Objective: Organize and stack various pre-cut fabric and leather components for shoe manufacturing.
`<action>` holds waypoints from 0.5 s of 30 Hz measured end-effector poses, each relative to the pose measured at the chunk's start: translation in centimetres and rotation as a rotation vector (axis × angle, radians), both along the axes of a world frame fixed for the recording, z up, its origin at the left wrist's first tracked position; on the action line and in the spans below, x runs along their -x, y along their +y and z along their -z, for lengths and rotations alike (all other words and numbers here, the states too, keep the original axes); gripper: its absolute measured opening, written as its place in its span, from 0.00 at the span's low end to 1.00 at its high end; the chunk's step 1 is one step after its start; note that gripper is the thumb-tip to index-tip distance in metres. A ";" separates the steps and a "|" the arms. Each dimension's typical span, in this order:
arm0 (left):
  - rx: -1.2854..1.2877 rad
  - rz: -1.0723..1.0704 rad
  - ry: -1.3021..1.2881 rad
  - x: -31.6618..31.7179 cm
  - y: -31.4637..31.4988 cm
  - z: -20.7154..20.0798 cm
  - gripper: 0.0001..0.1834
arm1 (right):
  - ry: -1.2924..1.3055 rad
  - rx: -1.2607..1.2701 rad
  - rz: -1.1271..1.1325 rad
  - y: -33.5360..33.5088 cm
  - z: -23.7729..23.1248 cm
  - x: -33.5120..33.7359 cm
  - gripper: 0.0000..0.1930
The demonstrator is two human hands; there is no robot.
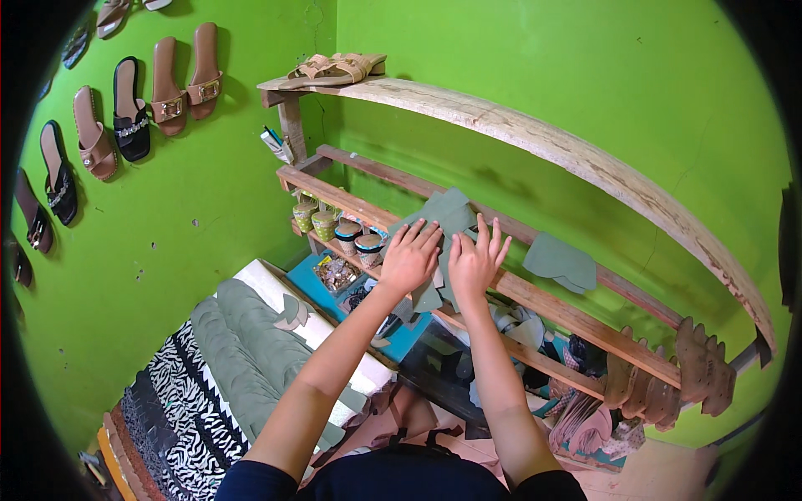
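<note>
Both my arms reach forward over a wooden rack. Grey-green cut pieces of thin sheet material (pixel 451 209) lie in an overlapping pile across its rails, some hanging down between them. My left hand (pixel 411 255) rests on the pile's left part, fingers stretched out and close together. Beside it, my right hand (pixel 474 260) lies on the right part with fingers spread. The parts of the pieces under both palms are hidden. Another grey-green piece (pixel 560 261) drapes over the back rail, to the right of my right hand.
Wooden sandal-shaped forms (pixel 706 367) hang at the rack's right end. Above runs a wooden shelf (pixel 501 125) with sandals (pixel 334 68) on its left end. Lidded cups (pixel 324 224) stand lower left. Grey-green pieces (pixel 251 326) and zebra-print material (pixel 196 401) cover a surface at left.
</note>
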State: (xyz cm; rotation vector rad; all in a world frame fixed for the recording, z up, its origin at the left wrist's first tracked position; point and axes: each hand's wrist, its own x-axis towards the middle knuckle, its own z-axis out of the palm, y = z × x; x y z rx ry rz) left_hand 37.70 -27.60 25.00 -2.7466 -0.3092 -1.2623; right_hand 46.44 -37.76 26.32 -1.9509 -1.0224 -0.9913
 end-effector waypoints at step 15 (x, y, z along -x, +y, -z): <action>0.012 0.014 0.003 0.2 0.3 0.4 0.21 | 0.034 -0.245 0.018 -0.1 0.2 -0.5 0.07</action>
